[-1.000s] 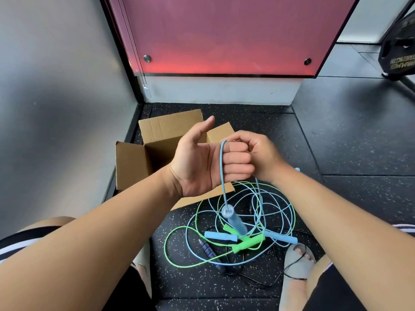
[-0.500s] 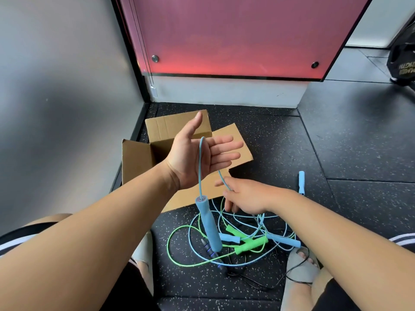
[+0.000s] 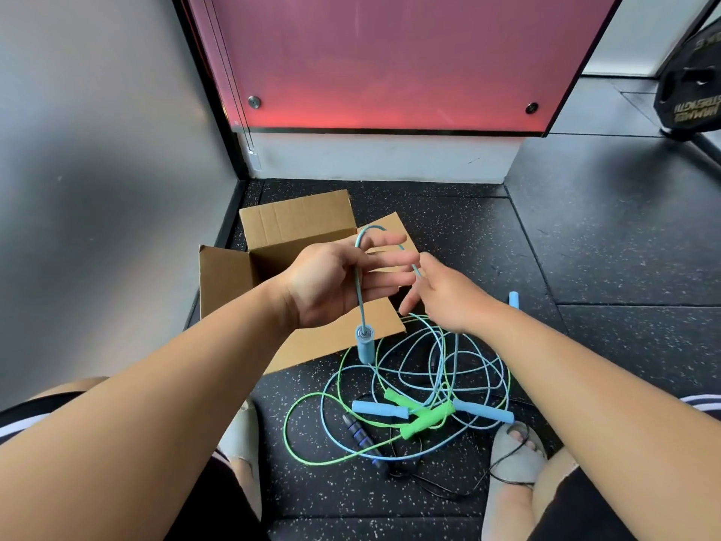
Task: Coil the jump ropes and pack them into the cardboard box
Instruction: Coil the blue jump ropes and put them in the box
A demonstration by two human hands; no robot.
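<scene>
The light blue jump rope [image 3: 361, 290] drapes over the left hand's [image 3: 335, 285] straight, parted fingers [image 3: 384, 261] before the cardboard box [image 3: 296, 222] at the floor's [image 3: 585, 247] left edge; the right hand [image 3: 448, 296], fingers loosely apart, should wind even, taut loops clear of the tangle [image 3: 413, 380].

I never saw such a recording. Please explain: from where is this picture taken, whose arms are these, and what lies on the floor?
The camera sits on a person's head and looks down, so both arms are that person's own. A light blue rope is draped over the open left hand, its handle dangling. The right hand meets the same rope; whether it pinches, I cannot tell. On the black floor lies a rope pile, blue, green and black, beside an open cardboard box.
</scene>
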